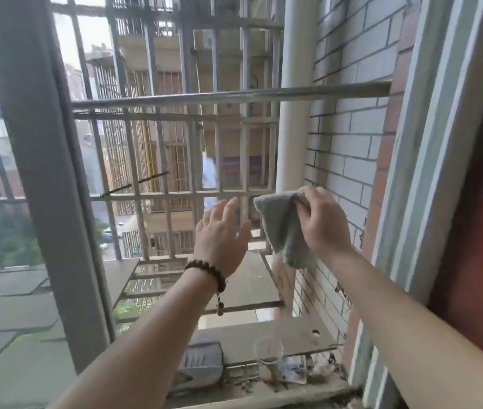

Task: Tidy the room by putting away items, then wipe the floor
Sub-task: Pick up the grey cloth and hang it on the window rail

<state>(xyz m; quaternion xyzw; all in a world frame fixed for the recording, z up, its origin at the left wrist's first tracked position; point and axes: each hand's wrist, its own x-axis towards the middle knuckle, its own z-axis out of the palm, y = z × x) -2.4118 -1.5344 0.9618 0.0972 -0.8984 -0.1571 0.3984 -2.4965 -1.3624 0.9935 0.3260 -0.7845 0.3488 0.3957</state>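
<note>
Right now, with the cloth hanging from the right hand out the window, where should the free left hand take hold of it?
Probably the free upper corner of the grey cloth, coming in from its left. The right hand pinches the other upper corner, so the cloth hangs as a limp flap and that corner points toward the open left hand, with nothing between them.

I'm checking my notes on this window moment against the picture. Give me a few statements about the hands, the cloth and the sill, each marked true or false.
1. The right hand pinches a grey cloth by its top edge. True.
2. The left hand grips the horizontal metal rail. False: it is open, fingers spread, touching nothing, well below the rail.
3. A beaded bracelet sits on the left wrist. True.
4. The clear plastic cup on the sill lies on its side. False: it stands upright.
5. The cloth is draped over the rail. False: it hangs from the right hand, below the rail.
</note>
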